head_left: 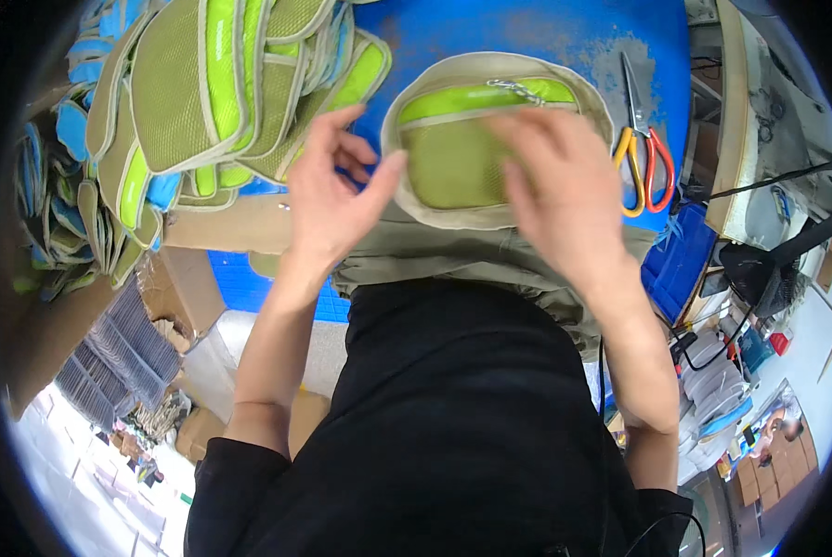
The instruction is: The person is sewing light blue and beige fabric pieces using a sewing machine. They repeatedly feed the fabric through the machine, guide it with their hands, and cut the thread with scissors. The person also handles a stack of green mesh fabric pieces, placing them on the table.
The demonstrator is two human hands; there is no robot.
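An olive mesh pouch (453,172) with a bright green zip band, a beige rim and a cord pull lies on the blue work surface (518,28). My left hand (337,190) is just left of it, fingers loosely curved and apart, holding nothing. My right hand (565,186), slightly blurred, is over the pouch's right part with fingers spread; I cannot tell whether the fingertips touch it. Scissors (645,172) with one orange and one red handle lie to the right of the pouch.
Piles of olive, green and blue pouch pieces (179,102) fill the upper left. Cardboard boxes (202,432) are below left. Machinery and black cables (778,255) are at the right. Khaki fabric (416,251) is below the pouch. A distant person (769,436) is at the lower right.
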